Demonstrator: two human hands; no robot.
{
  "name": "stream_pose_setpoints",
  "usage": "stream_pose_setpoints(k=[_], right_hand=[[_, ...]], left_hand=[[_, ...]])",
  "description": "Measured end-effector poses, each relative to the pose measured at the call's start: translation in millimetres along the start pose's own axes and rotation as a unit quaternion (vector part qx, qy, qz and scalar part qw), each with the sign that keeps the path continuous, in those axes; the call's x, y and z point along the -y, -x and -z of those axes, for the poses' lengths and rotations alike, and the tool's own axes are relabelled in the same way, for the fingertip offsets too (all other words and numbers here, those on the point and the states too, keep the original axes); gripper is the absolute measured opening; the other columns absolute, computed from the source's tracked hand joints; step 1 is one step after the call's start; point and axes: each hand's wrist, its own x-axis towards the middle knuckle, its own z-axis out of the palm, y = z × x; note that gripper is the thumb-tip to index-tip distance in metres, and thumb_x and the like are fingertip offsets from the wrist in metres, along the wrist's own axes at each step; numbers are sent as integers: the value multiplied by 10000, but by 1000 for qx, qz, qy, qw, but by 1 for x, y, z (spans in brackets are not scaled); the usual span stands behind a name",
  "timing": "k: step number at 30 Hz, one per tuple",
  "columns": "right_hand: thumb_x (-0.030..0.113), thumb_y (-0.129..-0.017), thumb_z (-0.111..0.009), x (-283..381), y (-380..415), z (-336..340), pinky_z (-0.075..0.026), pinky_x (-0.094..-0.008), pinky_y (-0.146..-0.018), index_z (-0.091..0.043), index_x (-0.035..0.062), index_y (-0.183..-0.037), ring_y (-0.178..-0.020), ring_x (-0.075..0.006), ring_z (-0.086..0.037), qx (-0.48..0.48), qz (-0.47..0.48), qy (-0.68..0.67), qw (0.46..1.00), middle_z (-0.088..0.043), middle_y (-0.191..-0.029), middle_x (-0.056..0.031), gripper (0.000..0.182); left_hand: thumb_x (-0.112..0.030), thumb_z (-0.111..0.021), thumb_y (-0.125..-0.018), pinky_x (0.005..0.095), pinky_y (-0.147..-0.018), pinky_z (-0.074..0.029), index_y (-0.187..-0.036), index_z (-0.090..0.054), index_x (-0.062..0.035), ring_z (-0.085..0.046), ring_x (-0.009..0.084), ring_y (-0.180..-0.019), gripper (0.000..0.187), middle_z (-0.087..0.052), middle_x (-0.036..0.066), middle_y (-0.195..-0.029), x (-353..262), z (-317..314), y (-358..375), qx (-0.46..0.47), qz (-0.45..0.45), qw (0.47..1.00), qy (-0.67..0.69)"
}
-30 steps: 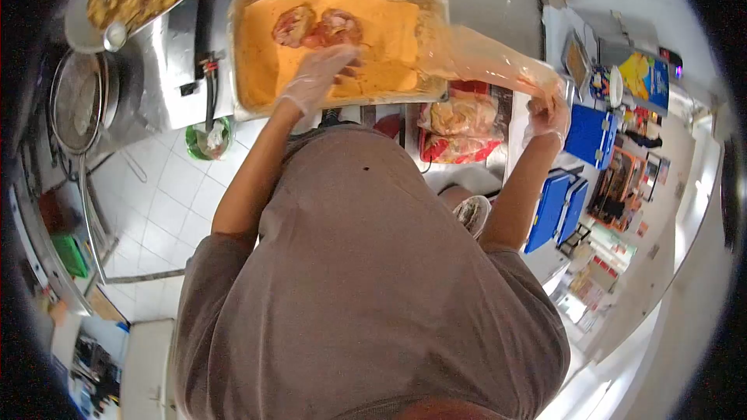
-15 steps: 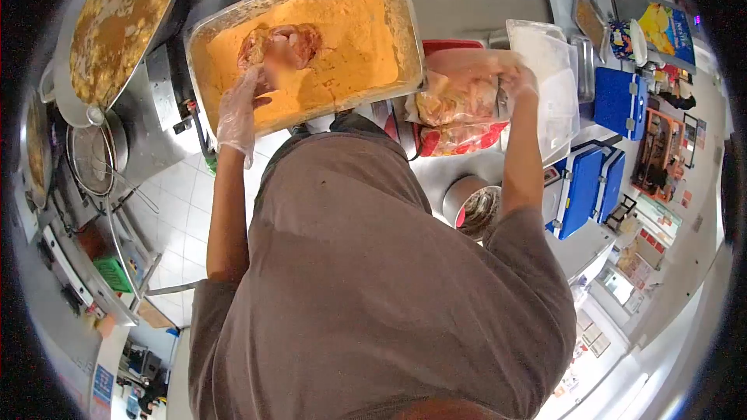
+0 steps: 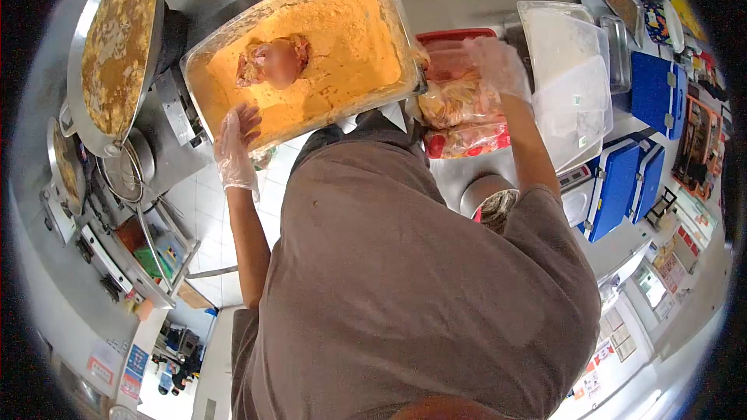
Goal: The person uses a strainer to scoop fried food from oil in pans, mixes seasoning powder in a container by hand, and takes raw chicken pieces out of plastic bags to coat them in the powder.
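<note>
A pile of raw meat (image 3: 249,68) lies on orange powder (image 3: 346,39) in a large clear tub (image 3: 268,1); a blurred patch covers part of the meat. My left hand (image 3: 236,144), in a thin clear glove, is at the tub's near left corner with its fingers spread and holding nothing. To the right, a clear plastic bag (image 3: 451,105) of pale raw pieces sits by a red container (image 3: 455,34). Over the bag's upper right side is my right hand (image 3: 502,66), also gloved. Its fingers are smeared and I cannot tell whether they grip the plastic.
A wok (image 3: 117,47) of brown frying oil with floating bits stands at the left, a wire strainer (image 3: 124,175) below it. Clear plastic lids or trays (image 3: 568,70) lie right of the bag. Blue boxes (image 3: 657,93) are farther right. A metal pot (image 3: 490,196) stands nearer me.
My left hand has drawn back from the meat to the tub's near left corner. My right hand has shifted left over the bag. The whole view has turned slightly.
</note>
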Motion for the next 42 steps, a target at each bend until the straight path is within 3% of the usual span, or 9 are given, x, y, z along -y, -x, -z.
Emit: stream_pose_setpoints(k=[6,10,12,16,20,24,30,35,42], right_hand=[[330,-967,-549,-14,-49,-109,-519,-496,-880,-693,46,-1016,-970,-377,-668,60,232,51,969,-701,-1004,-172,322],[298,-956,-572,30,-42,2,-524,-473,-860,-692,47,-1033,-981,-394,-661,52,81,-81,992,-695,-1001,-185,289],[275,-959,-580,66,-20,64,-529,-452,-846,-688,43,-1045,-1001,-394,-660,-34,9,-149,988,-695,-1033,-198,270],[320,-1025,-499,75,-1,68,-504,-474,-942,-625,82,-1194,-1086,-386,-641,-76,74,-122,987,-677,-1142,-196,317],[306,-1023,-522,138,36,103,-523,-449,-921,-618,53,-1172,-1050,-361,-656,-86,48,-364,926,-686,-1096,-167,309],[355,-1011,-536,184,36,87,-523,-410,-946,-632,26,-1133,-1051,-336,-662,-122,128,-273,946,-692,-1098,-154,364],[405,-973,-586,285,-8,79,-514,-454,-950,-660,90,-1179,-1096,-362,-644,-89,163,-290,939,-686,-1153,-168,384],[294,-913,-657,358,-67,90,-532,-394,-958,-601,118,-1329,-1201,-295,-611,3,212,-202,956,-636,-1313,-108,455],[239,-884,-618,399,-119,41,-553,-420,-907,-650,125,-1193,-1082,-289,-658,50,328,42,942,-665,-1103,-119,331]], left_hand=[[-412,-583,-1000,334,-844,-540,-1304,-614,6,-694,223,-1020,517,-711,161,-1185,0,-12,-2,-27,10,999,-25],[-433,-712,-908,386,-911,-536,-1380,-539,25,-684,267,-1057,680,-666,203,-1268,8,-22,-32,-24,-148,956,-251],[-474,-793,-806,416,-961,-519,-1451,-443,23,-659,310,-1118,886,-613,227,-1339,-14,-47,-39,-30,-96,940,-325],[-432,-869,-701,426,-994,-499,-1323,-576,-41,-646,355,-1138,790,-649,229,-1258,13,-89,-100,-11,-200,901,-386],[-459,-898,-622,436,-969,-501,-1236,-625,-101,-642,344,-1120,761,-678,206,-1171,27,-88,-141,47,-178,882,-434],[-271,-756,-811,425,-854,-547,-1167,-619,-154,-679,370,-1026,399,-700,192,-1099,45,-52,-159,88,-201,903,-371],[-55,-703,-880,371,-829,-556,-1275,-608,-232,-707,257,-942,443,-735,123,-969,102,1,-170,93,-278,937,-188],[-86,-735,-899,324,-631,-563,-1308,-591,-201,-677,151,-716,448,-734,97,-952,87,39,-144,126,-78,984,-96],[-326,-771,-877,388,-660,-572,-1293,-609,-152,-723,238,-780,479,-741,130,-976,53,58,-106,63,-116,962,-240]])
